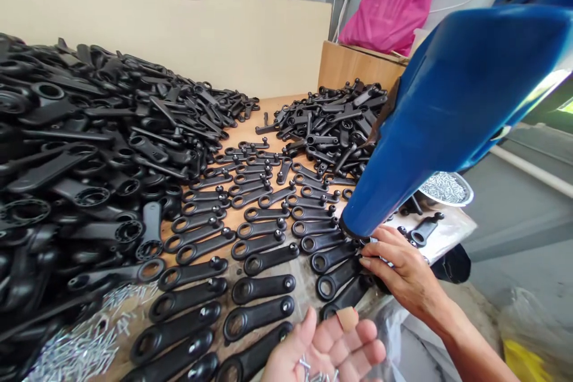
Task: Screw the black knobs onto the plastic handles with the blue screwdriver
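- My left hand (324, 343) is grasping nothing between its fingers; it lies palm up and loosely cupped at the near side of the tabletop (245, 126), with small silver screws (305, 364) in the palm and a tan plaster (347, 319) on 1 fingertip.
- My right hand (405, 271) reaches in from the right edge, fingertips bunched at the knob end of a black lever; I cannot tell from my feed whether they pinch a screw or the lever itself.
- Just above those fingertips is the lower end of a large blue housing (443, 101); it slants up past the right edge and hides part of the tabletop.
- The laid-out black levers (266, 228) run in 3 rough columns from the near edge toward the far edge; their ring ends point left, their knob ends right.
- I see 2 heaps of levers: a big heap (102, 131) along the left edge, a smaller heap (335, 122) toward the far right corner.
- Loose screws (76, 346) spread near the near left corner; a white bowl (469, 192) of more screws stands at the right edge, with a single lever (423, 233) just beside it.
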Demonstrator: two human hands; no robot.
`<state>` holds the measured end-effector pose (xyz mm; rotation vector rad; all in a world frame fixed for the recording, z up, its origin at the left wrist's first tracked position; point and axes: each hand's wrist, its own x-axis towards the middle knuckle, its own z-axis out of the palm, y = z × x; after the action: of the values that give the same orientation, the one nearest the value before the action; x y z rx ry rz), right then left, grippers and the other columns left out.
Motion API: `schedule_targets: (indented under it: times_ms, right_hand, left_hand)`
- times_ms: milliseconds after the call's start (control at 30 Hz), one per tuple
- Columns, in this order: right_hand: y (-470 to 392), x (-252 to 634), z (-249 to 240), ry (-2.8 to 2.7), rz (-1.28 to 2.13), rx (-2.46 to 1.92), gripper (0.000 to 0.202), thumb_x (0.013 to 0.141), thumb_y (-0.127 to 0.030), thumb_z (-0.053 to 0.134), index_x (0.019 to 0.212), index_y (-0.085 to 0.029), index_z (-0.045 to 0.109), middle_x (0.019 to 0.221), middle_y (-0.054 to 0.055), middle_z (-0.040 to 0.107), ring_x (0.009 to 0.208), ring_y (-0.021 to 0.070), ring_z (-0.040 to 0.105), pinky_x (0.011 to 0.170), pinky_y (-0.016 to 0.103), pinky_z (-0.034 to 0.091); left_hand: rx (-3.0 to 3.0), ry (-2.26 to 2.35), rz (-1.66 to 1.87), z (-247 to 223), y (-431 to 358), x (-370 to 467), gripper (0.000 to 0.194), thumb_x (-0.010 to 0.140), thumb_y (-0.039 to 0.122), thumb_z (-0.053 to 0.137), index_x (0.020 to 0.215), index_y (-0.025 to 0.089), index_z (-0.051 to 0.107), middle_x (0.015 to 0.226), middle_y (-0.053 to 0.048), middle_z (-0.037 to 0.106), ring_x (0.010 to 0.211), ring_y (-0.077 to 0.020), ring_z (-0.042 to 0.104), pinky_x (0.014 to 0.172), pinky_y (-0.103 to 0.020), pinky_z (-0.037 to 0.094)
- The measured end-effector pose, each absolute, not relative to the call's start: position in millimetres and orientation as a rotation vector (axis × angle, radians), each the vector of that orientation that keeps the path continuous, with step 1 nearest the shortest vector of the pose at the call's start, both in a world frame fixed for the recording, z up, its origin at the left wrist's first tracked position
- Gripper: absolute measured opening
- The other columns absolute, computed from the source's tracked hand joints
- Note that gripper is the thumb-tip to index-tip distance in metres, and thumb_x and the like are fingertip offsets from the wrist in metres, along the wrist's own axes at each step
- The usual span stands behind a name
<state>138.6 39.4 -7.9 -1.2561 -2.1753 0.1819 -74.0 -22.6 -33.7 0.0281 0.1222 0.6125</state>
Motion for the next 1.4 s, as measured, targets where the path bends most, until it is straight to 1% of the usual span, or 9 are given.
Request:
schedule_targets:
  times_ms: [233, 467, 567, 700, 833, 900, 1000, 1100, 1400]
  right_hand:
    - [2.4, 124.2, 23.3, -2.151, 0.248, -1.056, 0.011, 0.088, -0.021, 0.055, 0.088, -0.023, 0.065, 0.102, 0.007, 0.069, 0.099, 0.0218, 0.063, 0.084, 0.033, 0.056]
    - [-36.5, 106.1, 35.4, -2.445, 0.473, -0.89, 0.025, 0.091, -0.023, 0.046, 0.095, -0.024, 0.07, 0.107, 0.009, 0.067, 0.106, 0.0236, 0.059, 0.094, 0.039, 0.052]
    - [-46.1, 110.7, 26.6, -2.524, 0.505, -0.921, 0.019, 0.087, -0.022, 0.052, 0.091, -0.026, 0.07, 0.117, 0.006, 0.063, 0.112, 0.0245, 0.055, 0.099, 0.043, 0.048]
    - [-57.9, 112.0, 20.0, -2.531, 0.461, -1.011, 0.017, 0.086, -0.023, 0.052, 0.083, -0.027, 0.068, 0.12, 0.002, 0.063, 0.118, 0.0265, 0.052, 0.096, 0.043, 0.05]
    - [-62.5, 112.8, 23.0, -2.437, 0.384, -0.974, 0.018, 0.087, -0.023, 0.05, 0.081, -0.027, 0.066, 0.109, 0.002, 0.068, 0.11, 0.0256, 0.059, 0.091, 0.039, 0.054]
    - [-59.7, 118.3, 27.1, -2.344, 0.421, -0.907, 0.016, 0.088, -0.021, 0.049, 0.084, -0.025, 0.065, 0.103, 0.005, 0.07, 0.102, 0.0235, 0.063, 0.089, 0.036, 0.055]
    - [-47.7, 132.1, 32.0, -2.212, 0.533, -0.884, 0.013, 0.09, -0.015, 0.049, 0.089, -0.021, 0.06, 0.083, 0.006, 0.07, 0.077, 0.0168, 0.067, 0.07, 0.025, 0.057]
    - [-28.6, 144.8, 30.6, -2.089, 0.361, -1.015, 0.013, 0.088, -0.012, 0.052, 0.083, -0.02, 0.061, 0.072, 0.003, 0.068, 0.061, 0.0128, 0.065, 0.055, 0.018, 0.053]
    - [7.4, 142.4, 10.5, -2.341, 0.075, -1.149, 0.028, 0.09, -0.008, 0.038, 0.086, -0.017, 0.065, 0.074, 0.006, 0.067, 0.065, 0.0142, 0.061, 0.058, 0.022, 0.05]
  left_hand:
    - [-0.037, 0.192, 0.646, -19.1, -36.0, -66.3, 0.037, 0.089, 0.043, 0.059, 0.11, 0.015, 0.068, 0.111, -0.007, 0.07, 0.108, -0.0228, 0.06, 0.091, -0.036, 0.042]
    - [-0.186, 0.292, 0.692, -2.3, -49.8, -53.8, 0.055, 0.102, 0.04, 0.022, 0.107, 0.01, 0.068, 0.096, -0.007, 0.071, 0.076, -0.0135, 0.061, 0.077, -0.026, 0.041]
    - [-0.222, 0.286, 0.689, 0.6, -53.7, -49.5, 0.06, 0.102, 0.042, 0.018, 0.102, 0.009, 0.068, 0.095, -0.008, 0.07, 0.07, -0.0126, 0.06, 0.068, -0.024, 0.039]
    - [-0.198, 0.307, 0.683, -0.8, -57.8, -44.6, 0.064, 0.102, 0.042, 0.014, 0.1, 0.008, 0.069, 0.092, -0.011, 0.071, 0.074, -0.0143, 0.061, 0.072, -0.026, 0.039]
    - [-0.169, 0.279, 0.663, -5.8, -59.3, -43.9, 0.052, 0.101, 0.04, 0.027, 0.099, 0.008, 0.068, 0.094, -0.009, 0.071, 0.072, -0.0124, 0.061, 0.069, -0.025, 0.039]
    - [-0.136, 0.257, 0.655, -8.8, -58.7, -45.2, 0.042, 0.099, 0.038, 0.037, 0.105, 0.009, 0.067, 0.102, -0.008, 0.071, 0.08, -0.0138, 0.062, 0.074, -0.026, 0.041]
    - [-0.034, 0.215, 0.628, -14.4, -55.7, -48.0, 0.036, 0.092, 0.04, 0.052, 0.113, 0.013, 0.065, 0.112, -0.007, 0.069, 0.101, -0.0198, 0.062, 0.086, -0.032, 0.042]
    - [0.034, 0.147, 0.597, -20.9, -50.6, -50.6, 0.034, 0.088, 0.041, 0.059, 0.111, 0.016, 0.067, 0.114, -0.007, 0.068, 0.109, -0.0216, 0.06, 0.091, -0.036, 0.043]
    - [0.065, 0.084, 0.603, -34.6, -42.3, -54.3, 0.037, 0.091, 0.043, 0.055, 0.113, 0.016, 0.067, 0.118, -0.008, 0.066, 0.113, -0.0224, 0.059, 0.095, -0.035, 0.039]
